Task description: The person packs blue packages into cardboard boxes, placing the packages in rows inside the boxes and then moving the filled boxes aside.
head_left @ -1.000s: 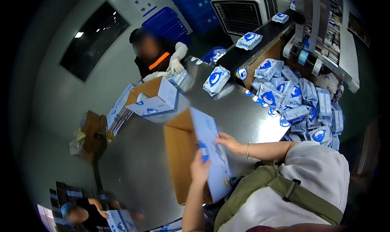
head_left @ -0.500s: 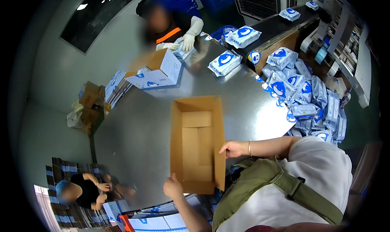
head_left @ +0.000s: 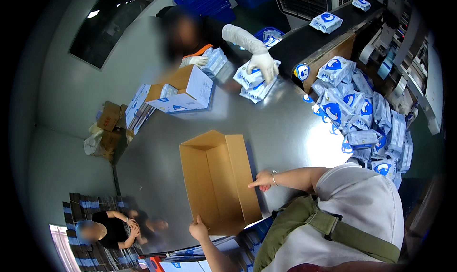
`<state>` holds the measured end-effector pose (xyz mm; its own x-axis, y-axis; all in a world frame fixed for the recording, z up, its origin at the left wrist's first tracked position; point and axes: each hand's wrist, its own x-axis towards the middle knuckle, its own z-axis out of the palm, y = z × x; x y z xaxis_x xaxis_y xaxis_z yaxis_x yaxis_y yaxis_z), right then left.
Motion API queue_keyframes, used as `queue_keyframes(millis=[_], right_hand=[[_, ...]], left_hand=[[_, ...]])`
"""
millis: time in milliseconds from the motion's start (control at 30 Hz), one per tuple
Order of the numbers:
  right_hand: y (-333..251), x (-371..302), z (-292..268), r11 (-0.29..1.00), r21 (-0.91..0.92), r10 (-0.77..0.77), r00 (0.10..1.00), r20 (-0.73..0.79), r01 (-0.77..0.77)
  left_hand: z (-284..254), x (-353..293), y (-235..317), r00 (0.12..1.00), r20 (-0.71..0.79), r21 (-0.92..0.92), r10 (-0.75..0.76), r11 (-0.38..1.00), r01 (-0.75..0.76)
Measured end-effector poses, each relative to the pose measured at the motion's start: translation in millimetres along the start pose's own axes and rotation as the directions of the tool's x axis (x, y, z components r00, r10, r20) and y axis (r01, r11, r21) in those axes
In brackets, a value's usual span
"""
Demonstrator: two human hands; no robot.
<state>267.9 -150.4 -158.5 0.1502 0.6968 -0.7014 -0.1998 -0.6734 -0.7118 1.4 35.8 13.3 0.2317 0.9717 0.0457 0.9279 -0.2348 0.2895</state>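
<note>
Open carton on table right before me. My left hand at its near edge, my right hand at its right wall. Heap of packets to right. Co-worker's carton behind, across table.

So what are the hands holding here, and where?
The open box: left hand grips its near bottom edge, right hand touches its right wall. A firm grasp there cannot be told.

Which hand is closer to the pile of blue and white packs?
The right hand. It touches the open box's right wall, on the packs' side. The left hand grips the box's near edge, farther away.
</note>
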Motion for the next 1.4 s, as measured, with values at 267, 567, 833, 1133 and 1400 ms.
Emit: queue_keyframes(millis=[267, 567, 833, 1133, 1400], right_hand=[[8, -32, -68, 0.858, -0.300, -0.455, 0.888, -0.069, 0.416], [-90, -151, -457, 0.432, -0.826, -0.859, 0.115, -0.500, -0.363], [-125, -102, -511, 0.428, -0.817, -0.730, 0.385, -0.565, -0.386], [-154, -125, -288, 0.494, -0.623, -0.863, 0.255, -0.435, 0.607], [-188, -56, -34, 0.776, 0.474, -0.588, 0.750, 0.303, 0.417]], left_hand=[[26, 19, -33, 0.993, -0.073, 0.072, 0.093, 0.994, -0.088], [11, 3, -9, 0.997, -0.031, 0.132, 0.077, 0.989, -0.073], [23, 16, -7, 0.997, -0.076, 0.141, -0.003, 0.990, 0.014], [21, 16, -19, 0.977, 0.018, 0.187, -0.211, 0.961, 0.204], [9, 3, -13, 0.991, -0.018, 0.105, -0.133, 0.985, 0.134]])
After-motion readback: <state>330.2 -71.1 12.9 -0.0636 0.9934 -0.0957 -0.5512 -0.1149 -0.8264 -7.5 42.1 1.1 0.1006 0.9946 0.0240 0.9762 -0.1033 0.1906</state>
